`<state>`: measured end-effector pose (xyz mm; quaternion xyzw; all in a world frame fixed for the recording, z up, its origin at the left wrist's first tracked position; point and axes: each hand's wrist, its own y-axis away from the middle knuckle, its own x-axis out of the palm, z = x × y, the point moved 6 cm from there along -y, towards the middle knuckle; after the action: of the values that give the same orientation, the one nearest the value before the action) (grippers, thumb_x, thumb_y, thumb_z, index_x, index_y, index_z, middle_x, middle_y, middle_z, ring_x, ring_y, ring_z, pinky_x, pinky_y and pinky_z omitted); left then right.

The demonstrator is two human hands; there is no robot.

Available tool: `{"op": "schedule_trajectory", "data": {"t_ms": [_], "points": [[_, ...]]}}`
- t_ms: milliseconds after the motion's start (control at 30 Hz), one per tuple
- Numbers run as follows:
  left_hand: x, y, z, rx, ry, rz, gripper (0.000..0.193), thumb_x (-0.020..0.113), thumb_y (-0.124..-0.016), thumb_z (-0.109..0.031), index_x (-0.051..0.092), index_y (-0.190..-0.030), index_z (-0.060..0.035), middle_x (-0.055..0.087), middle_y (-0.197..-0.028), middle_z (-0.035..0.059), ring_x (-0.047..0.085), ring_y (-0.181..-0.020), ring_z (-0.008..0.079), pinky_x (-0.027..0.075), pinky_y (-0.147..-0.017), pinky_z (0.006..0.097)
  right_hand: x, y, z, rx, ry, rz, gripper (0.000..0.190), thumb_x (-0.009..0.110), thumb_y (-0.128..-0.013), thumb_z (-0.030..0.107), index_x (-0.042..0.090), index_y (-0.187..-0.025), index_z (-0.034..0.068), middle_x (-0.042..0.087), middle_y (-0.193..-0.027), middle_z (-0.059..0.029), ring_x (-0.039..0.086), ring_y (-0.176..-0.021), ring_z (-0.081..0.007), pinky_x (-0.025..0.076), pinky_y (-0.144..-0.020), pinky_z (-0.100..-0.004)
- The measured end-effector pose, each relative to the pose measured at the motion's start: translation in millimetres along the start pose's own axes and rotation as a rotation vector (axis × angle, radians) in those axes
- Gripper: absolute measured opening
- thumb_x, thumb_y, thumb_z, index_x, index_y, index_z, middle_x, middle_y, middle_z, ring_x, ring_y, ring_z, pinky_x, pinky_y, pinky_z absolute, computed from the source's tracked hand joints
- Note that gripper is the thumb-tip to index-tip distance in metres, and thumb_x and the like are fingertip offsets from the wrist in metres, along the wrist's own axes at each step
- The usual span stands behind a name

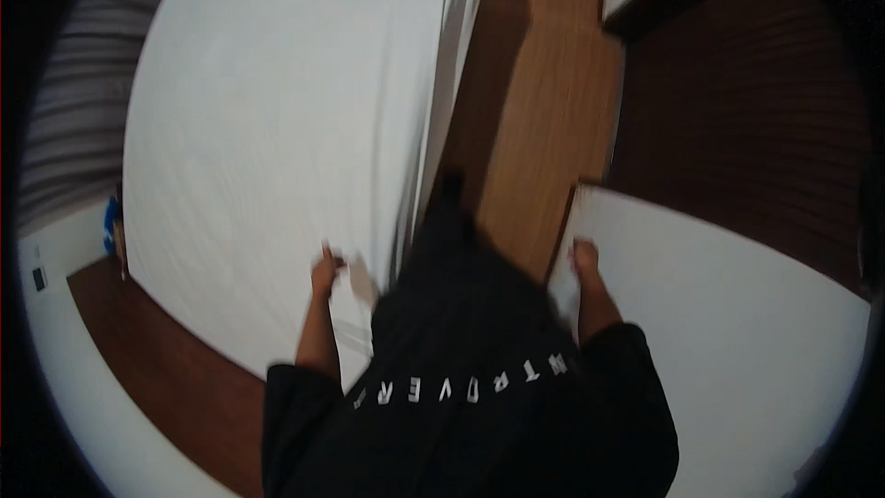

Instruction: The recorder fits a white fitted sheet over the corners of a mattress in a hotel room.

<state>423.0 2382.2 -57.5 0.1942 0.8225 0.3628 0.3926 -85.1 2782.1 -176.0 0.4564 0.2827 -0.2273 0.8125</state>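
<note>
My left hand (327,271) is above the edge of a bed covered with a white fitted sheet (269,111). One finger points forward, the thumb stands apart, and nothing is in its grasp. Its shadow falls on the sheet to the right. On the other side of my body, my right hand (585,256) hangs in front of a white wall or panel (691,332). Its fingers look curled, but blur hides how tightly, and I see no object in it. Along its near side, the sheet shows long creases and hangs down over the bed's edge.
A strip of wood-look floor (553,104) runs between the bed and a dark brown door or panel (733,111). Grey pleated curtains (83,90) hang beyond the bed. A blue object (109,227) stands by the bed's far corner, near a dark brown surface (159,366).
</note>
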Motion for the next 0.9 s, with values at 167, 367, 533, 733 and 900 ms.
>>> {"op": "schedule_trajectory", "data": {"t_ms": [167,367,533,733,900], "points": [[7.3,-13.1,-4.8,-0.037,0.16,0.065,0.054,0.037,-0.089,-0.051,0.049,-0.116,-0.0058,0.06,-0.106,0.0079,0.057,-0.093,0.0185,0.042,-0.078,0.0377,32.3,75.8,-17.9,0.475,-0.509,0.047,0.024,0.048,-0.089,0.032,0.052,-0.087,0.008,0.055,-0.072,-0.0023,0.051,-0.056,-0.0122,0.041,-0.049,-0.0257],[-3.0,-18.4,18.2,-0.224,0.177,0.043,0.045,0.042,-0.088,-0.047,0.054,-0.106,-0.0083,0.063,-0.093,0.0049,0.058,-0.083,0.0149,0.043,-0.067,0.0325,-8.3,76.6,64.1,0.58,-0.387,0.187,0.023,0.048,-0.087,0.028,0.054,-0.091,0.007,0.057,-0.071,-0.0039,0.053,-0.057,-0.0136,0.042,-0.05,-0.0269],[-18.8,-43.4,-19.3,-0.345,0.236,0.031,0.043,0.045,-0.087,-0.045,0.055,-0.107,-0.0083,0.062,-0.095,0.0053,0.058,-0.081,0.0162,0.044,-0.064,0.0335,-77.0,-6.5,167.6,0.452,-0.453,0.149,0.015,0.049,-0.088,0.021,0.054,-0.092,0.007,0.057,-0.072,-0.0008,0.052,-0.06,-0.0102,0.041,-0.053,-0.0241],[-50.6,-98.1,-129.0,-0.242,0.326,-0.024,0.041,0.045,-0.088,-0.044,0.055,-0.106,-0.0079,0.062,-0.094,0.0044,0.058,-0.081,0.0148,0.043,-0.065,0.031,-127.2,-86.5,277.4,0.35,-0.706,0.074,0.014,0.052,-0.088,0.02,0.054,-0.093,0.007,0.055,-0.072,0.0015,0.05,-0.06,-0.008,0.04,-0.054,-0.0218],[-56.5,-127.6,-230.3,-0.06,0.373,0.045,0.038,0.046,-0.088,-0.043,0.055,-0.094,-0.0075,0.061,-0.085,0.0023,0.056,-0.08,0.0133,0.043,-0.069,0.031,-129.9,-116.7,314.3,0.327,-0.535,0.102,0.017,0.053,-0.087,0.021,0.054,-0.091,0.005,0.056,-0.075,-0.0015,0.052,-0.062,-0.012,0.043,-0.058,-0.0264]]}}
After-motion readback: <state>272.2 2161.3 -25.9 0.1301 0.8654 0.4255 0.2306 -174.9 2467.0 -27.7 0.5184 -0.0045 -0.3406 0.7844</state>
